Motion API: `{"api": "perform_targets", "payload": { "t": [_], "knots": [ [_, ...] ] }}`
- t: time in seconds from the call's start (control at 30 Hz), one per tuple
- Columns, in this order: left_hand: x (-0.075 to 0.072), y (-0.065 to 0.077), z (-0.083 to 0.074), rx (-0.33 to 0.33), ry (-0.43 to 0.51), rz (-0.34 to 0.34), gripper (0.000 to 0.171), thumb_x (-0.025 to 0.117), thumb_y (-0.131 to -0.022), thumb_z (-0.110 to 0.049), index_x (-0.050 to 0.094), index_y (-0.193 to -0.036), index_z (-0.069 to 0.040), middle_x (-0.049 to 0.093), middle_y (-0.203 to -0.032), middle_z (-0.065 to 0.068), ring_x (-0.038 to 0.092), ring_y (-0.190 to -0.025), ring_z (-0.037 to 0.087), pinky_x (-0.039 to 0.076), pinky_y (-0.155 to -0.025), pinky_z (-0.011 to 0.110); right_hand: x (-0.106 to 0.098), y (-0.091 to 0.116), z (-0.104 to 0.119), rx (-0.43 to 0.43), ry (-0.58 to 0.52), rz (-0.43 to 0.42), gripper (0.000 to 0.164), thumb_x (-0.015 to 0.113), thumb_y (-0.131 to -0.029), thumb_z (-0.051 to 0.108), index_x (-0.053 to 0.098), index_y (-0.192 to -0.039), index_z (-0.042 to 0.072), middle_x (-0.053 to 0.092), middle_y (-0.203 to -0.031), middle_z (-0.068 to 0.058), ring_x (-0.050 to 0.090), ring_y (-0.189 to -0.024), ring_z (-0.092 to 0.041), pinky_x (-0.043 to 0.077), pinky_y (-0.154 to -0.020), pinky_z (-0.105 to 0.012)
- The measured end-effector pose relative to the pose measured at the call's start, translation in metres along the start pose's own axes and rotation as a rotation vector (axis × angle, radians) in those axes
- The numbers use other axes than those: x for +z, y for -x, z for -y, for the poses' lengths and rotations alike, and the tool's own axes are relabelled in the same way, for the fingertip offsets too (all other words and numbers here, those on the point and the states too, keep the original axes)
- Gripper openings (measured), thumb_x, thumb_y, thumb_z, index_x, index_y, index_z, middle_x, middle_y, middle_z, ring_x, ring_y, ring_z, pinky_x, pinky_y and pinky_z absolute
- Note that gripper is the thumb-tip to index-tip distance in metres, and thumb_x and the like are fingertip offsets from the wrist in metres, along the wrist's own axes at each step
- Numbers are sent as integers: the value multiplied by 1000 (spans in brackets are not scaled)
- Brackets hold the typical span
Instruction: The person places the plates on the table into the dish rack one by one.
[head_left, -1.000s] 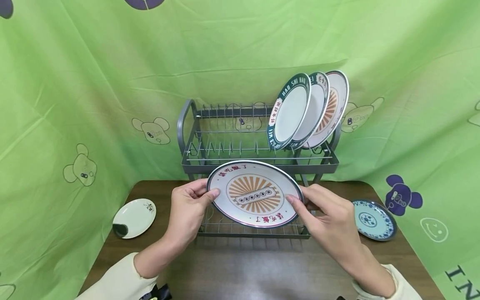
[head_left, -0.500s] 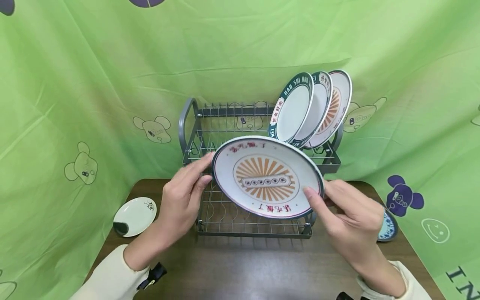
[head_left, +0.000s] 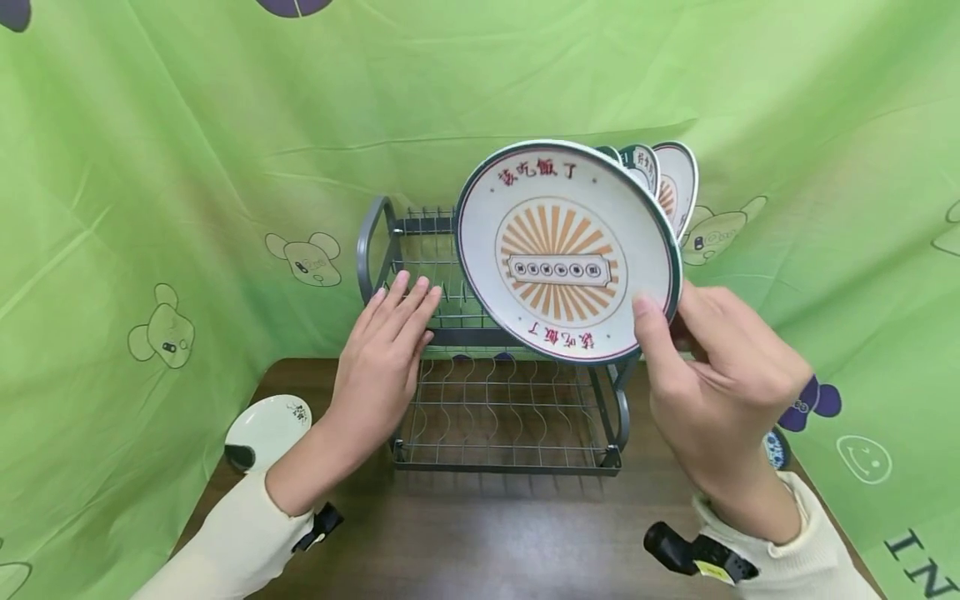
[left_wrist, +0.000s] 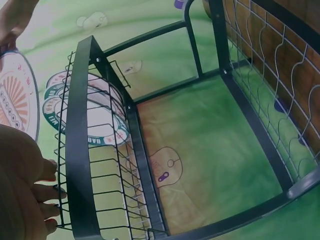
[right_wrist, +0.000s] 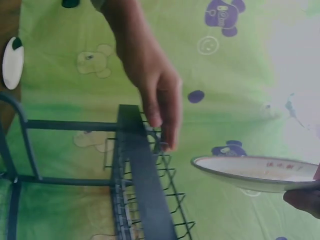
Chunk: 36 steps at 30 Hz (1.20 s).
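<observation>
Three plates (head_left: 643,162) in upper rack tier (head_left: 472,337), fourth plate (head_left: 566,262) in right fingers (head_left: 716,321)

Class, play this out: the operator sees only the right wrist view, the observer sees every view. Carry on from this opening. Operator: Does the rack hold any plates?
Observer: Yes. The head and left wrist views show three plates standing tilted in the rack.
Operator: The held plate is almost edge-on to me. What is printed at its centre?
Observer: An oblong label over orange rays, plain in the head view.
Operator: Is anything on the table to the person's right?
Observer: A blue-patterned plate, mostly hidden behind the right hand and wrist in the head view.
</observation>
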<state>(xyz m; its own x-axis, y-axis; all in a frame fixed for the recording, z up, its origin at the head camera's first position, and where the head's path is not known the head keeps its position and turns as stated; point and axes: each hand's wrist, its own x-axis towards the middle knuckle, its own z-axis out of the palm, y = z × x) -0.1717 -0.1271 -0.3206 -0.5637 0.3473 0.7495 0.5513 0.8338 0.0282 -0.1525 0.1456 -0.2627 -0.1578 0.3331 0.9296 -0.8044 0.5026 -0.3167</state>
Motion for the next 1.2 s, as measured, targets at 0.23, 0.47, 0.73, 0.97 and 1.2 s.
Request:
{"api": "perform_targets", "payload": {
  "t": [0.23, 0.47, 0.73, 0.97, 1.2],
  "knots": [
    [-6, 33, -26, -55, -174, -26, 39, 56, -103, -4, 60, -142, -4, 60, -147, 13, 52, -143, 29, 35, -127, 42, 7, -4, -2, -8, 48, 37, 20, 72, -87, 13, 78, -79, -4, 62, -64, -23, 47, -62, -17, 31, -63, -9],
    [-6, 30, -17, 12, -208, -82, 49, 62, -93, 10, 67, -137, -10, 68, -137, 9, 65, -129, 26, 50, -116, 42, 32, -19, -4, -93, 248, 160, 21, 60, -96, 6, 75, -97, -8, 62, -72, -25, 49, -61, -35, 32, -54, -34],
    [-8, 30, -14, 45, -199, -43, 45, 70, -98, -18, 63, -141, -10, 65, -141, 9, 63, -132, 25, 48, -117, 41, 54, -33, -8, -86, 346, 371, 22, 54, -97, -2, 67, -85, -14, 54, -68, -25, 48, -60, -39, 41, -52, -48],
    [-7, 28, -16, 30, -189, -72, 41, 68, -99, -20, 65, -139, -12, 66, -138, 8, 64, -130, 25, 49, -116, 40, 72, -37, -15, -12, 410, 542, 25, 50, -95, -5, 64, -78, -17, 55, -68, -27, 51, -63, -42, 51, -60, -54],
    [-6, 25, -19, 3, -188, -69, 39, 68, -99, -21, 67, -138, -14, 67, -138, 7, 65, -129, 24, 49, -116, 39, 81, -35, -18, 51, 518, 676, 28, 49, -96, -3, 64, -76, -17, 62, -76, -31, 61, -70, -45, 58, -66, -58]
  ]
}}
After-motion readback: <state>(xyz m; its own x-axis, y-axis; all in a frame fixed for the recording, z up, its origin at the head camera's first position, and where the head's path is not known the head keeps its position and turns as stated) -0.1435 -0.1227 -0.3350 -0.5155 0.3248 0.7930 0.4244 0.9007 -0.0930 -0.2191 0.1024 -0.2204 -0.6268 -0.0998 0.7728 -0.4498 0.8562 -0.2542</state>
